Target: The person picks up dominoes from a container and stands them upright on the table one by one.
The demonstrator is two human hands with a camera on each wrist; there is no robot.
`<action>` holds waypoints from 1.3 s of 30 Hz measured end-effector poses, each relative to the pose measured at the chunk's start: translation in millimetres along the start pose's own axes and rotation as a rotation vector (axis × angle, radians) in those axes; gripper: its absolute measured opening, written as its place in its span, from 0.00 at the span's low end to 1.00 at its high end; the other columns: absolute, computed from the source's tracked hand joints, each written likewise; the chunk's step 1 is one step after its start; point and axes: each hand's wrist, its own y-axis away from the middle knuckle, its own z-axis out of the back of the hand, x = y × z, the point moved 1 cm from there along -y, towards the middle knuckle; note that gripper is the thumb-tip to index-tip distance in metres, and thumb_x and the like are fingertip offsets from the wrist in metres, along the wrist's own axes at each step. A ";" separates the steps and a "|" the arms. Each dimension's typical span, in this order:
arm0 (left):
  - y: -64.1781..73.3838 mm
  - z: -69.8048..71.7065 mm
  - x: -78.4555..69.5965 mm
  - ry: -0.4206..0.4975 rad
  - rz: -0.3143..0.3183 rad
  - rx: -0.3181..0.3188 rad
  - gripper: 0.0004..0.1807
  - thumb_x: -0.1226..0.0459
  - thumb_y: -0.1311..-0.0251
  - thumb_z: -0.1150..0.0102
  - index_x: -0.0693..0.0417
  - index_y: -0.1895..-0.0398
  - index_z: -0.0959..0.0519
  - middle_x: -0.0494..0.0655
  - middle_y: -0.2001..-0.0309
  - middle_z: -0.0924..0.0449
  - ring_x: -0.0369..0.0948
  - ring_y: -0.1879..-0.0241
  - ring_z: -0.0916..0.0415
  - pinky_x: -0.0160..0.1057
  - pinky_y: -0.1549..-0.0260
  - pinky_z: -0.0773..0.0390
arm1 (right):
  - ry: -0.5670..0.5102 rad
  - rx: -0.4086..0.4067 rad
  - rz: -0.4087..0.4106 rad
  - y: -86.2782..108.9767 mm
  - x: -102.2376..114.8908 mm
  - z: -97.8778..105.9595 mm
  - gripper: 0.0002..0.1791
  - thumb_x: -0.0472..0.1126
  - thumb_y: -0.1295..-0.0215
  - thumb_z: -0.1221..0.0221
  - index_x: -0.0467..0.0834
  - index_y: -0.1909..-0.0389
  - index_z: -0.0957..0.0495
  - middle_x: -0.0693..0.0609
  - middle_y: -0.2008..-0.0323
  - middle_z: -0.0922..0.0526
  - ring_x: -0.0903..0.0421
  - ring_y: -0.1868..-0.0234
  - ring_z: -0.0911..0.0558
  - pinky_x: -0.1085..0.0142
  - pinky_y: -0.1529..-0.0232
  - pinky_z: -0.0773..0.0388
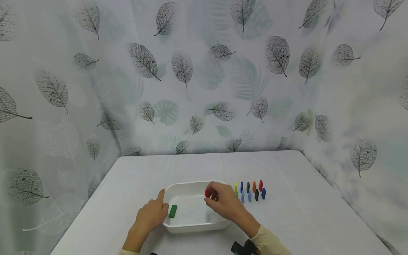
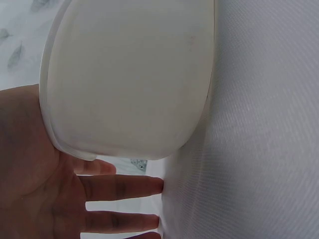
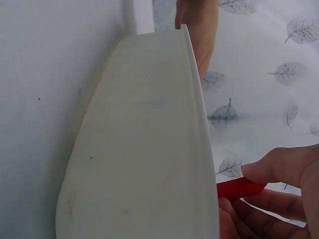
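A white tray [image 1: 194, 228] sits on the table with a green block [image 1: 173, 211] lying flat in its left part. My left hand [image 1: 152, 213] rests against the tray's left rim. In the left wrist view its fingers [image 2: 122, 188] are straight and spread beside the tray's outer wall, fingertips right at the tabletop. Over the tray's right side, my right hand [image 1: 224, 200] pinches a small red block [image 1: 206, 193] between thumb and fingers. The right wrist view shows that red block [image 3: 241, 188] just beyond the tray rim, partly hidden by it.
Several thin coloured blocks [image 1: 256, 194] stand upright in two rows on the table, right of the tray. A dark object [image 1: 243, 248] shows by the right wrist. Leaf-printed curtains [image 1: 204, 117] enclose the white table [image 1: 299, 212] at the back and sides.
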 end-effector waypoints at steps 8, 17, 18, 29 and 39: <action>-1.3 -2.2 2.5 0.003 0.008 0.001 0.33 0.61 0.30 0.53 0.68 0.24 0.38 0.46 0.85 0.33 0.42 0.86 0.36 0.40 0.85 0.39 | 0.005 -0.033 -0.010 7.9 -5.7 8.4 0.09 0.31 0.38 0.30 0.45 0.63 0.19 0.61 0.69 0.18 0.63 0.68 0.19 0.65 0.64 0.18; -1.8 0.0 2.7 0.003 0.004 0.006 0.34 0.61 0.29 0.54 0.69 0.24 0.39 0.46 0.83 0.32 0.43 0.85 0.35 0.42 0.85 0.37 | 0.021 -0.079 -0.049 17.0 -12.3 17.7 0.10 0.32 0.38 0.29 0.46 0.61 0.18 0.62 0.67 0.18 0.63 0.67 0.19 0.66 0.64 0.18; -1.8 0.0 2.8 0.001 0.004 0.006 0.34 0.61 0.29 0.54 0.69 0.24 0.39 0.46 0.83 0.32 0.43 0.85 0.34 0.42 0.84 0.37 | 0.023 -0.083 -0.052 17.6 -13.3 18.6 0.10 0.32 0.38 0.29 0.46 0.61 0.18 0.62 0.67 0.18 0.63 0.67 0.19 0.66 0.64 0.18; 0.5 -1.6 3.2 0.010 -0.007 0.005 0.34 0.61 0.29 0.54 0.70 0.24 0.39 0.46 0.84 0.33 0.42 0.86 0.36 0.41 0.85 0.38 | 0.003 -0.128 -0.040 27.2 -19.5 29.4 0.11 0.31 0.39 0.29 0.47 0.62 0.18 0.62 0.67 0.18 0.62 0.67 0.18 0.66 0.64 0.18; 0.3 -0.7 3.6 0.016 -0.012 0.000 0.34 0.61 0.30 0.54 0.71 0.24 0.39 0.45 0.84 0.33 0.42 0.86 0.37 0.40 0.85 0.39 | 0.023 -0.166 -0.122 34.2 -20.1 37.6 0.11 0.31 0.40 0.28 0.48 0.61 0.17 0.61 0.67 0.17 0.62 0.67 0.18 0.67 0.64 0.18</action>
